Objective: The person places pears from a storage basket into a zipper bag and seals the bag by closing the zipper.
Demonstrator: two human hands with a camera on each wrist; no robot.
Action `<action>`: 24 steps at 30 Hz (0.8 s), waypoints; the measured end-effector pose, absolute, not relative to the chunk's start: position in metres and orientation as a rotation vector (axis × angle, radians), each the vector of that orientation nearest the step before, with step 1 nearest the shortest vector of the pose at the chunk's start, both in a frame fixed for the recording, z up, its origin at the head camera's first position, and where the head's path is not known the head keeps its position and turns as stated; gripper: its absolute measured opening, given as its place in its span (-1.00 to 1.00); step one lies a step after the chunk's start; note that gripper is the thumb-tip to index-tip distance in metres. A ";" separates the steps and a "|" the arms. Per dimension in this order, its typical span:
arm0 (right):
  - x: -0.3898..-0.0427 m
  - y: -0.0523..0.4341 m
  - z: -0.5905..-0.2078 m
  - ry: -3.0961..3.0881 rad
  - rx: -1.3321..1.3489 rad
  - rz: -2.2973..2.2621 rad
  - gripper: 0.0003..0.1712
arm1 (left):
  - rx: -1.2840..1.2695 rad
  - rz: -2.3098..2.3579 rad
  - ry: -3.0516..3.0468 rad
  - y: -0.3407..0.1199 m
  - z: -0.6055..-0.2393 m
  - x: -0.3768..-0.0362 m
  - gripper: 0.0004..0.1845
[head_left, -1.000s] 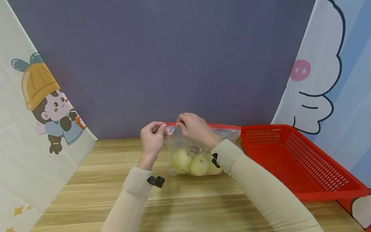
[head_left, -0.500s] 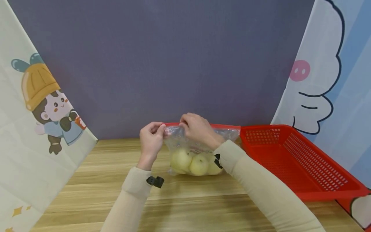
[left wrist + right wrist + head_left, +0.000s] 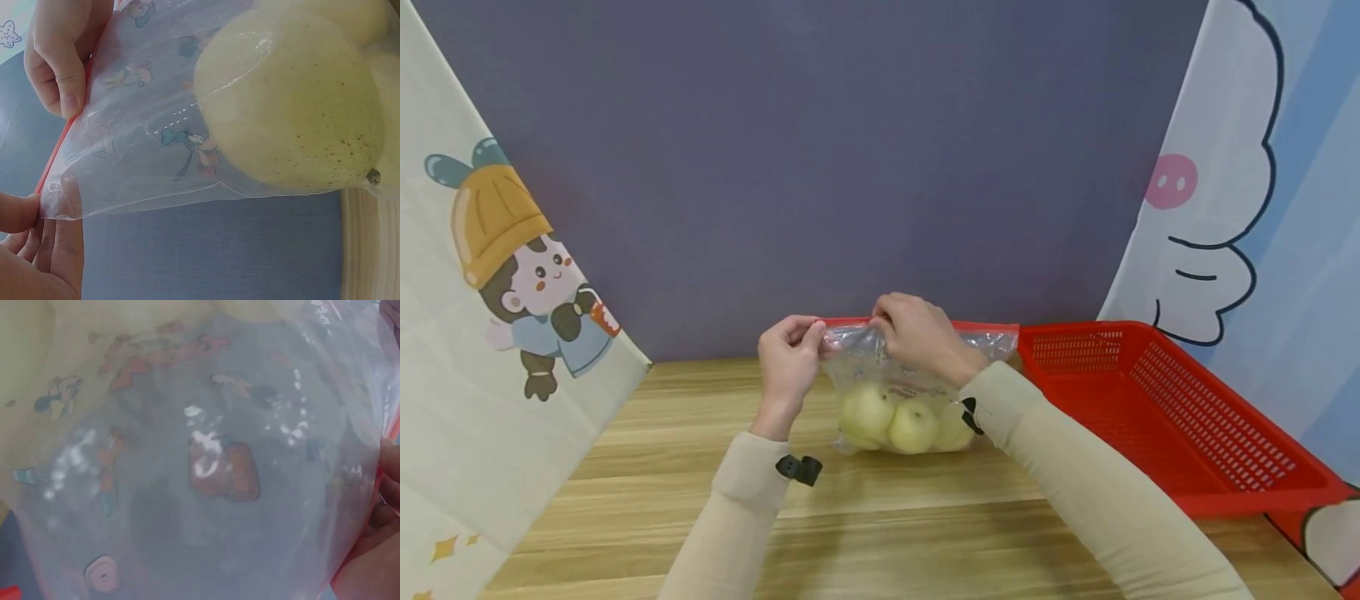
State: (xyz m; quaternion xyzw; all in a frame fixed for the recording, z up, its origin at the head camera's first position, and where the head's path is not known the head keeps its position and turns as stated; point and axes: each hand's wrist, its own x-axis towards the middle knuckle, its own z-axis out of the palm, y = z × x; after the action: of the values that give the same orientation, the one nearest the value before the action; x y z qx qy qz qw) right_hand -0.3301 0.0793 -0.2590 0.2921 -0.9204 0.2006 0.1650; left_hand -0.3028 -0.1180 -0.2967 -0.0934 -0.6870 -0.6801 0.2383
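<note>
A clear zip bag (image 3: 917,379) with a red seal strip stands on the wooden table (image 3: 880,533) and holds three pale yellow-green fruits (image 3: 912,424). My left hand (image 3: 788,360) pinches the bag's top left corner. My right hand (image 3: 917,333) pinches the red strip a little right of it. In the left wrist view the bag (image 3: 156,125) with cartoon prints fills the frame, one fruit (image 3: 287,106) inside, my left hand (image 3: 31,237) at the corner and my right hand's fingers (image 3: 59,56) on the strip. The right wrist view shows only the printed bag (image 3: 200,456) up close, fingertips (image 3: 381,519) at its right edge.
A red perforated plastic basket (image 3: 1157,417) lies on the table just right of the bag. A purple backdrop (image 3: 850,167) stands behind, with cartoon-printed cloths at the left (image 3: 497,275) and right (image 3: 1240,208).
My right hand has slid a little to the right along the red seal strip. My left hand has kept its pinch on the corner.
</note>
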 end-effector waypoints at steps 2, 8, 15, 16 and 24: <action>-0.330 0.081 -0.259 -2.623 0.830 0.561 -0.80 | -0.256 -1.868 -1.879 -0.118 -0.297 -0.303 -0.83; -0.329 0.084 -0.260 -2.610 0.830 0.547 -0.80 | -0.263 -1.851 -1.887 -0.120 -0.299 -0.302 -0.83; -0.329 0.092 -0.261 -2.578 0.811 0.497 -0.81 | -0.263 -1.861 -1.885 -0.121 -0.299 -0.302 -0.84; -0.329 0.094 -0.261 -2.579 0.804 0.492 -0.82 | -0.263 -1.861 -1.884 -0.121 -0.299 -0.302 -0.85; -0.331 0.102 -0.262 -2.595 0.784 0.495 -0.82 | -0.265 -1.863 -1.879 -0.121 -0.300 -0.303 -0.86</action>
State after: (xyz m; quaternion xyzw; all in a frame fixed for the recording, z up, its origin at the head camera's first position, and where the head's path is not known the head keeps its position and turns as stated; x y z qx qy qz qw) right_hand -0.3312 0.1020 -0.2623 0.2792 -0.9242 0.1764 0.1916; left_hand -0.3029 -0.1214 -0.2998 -0.0969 -0.6862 -0.6802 0.2388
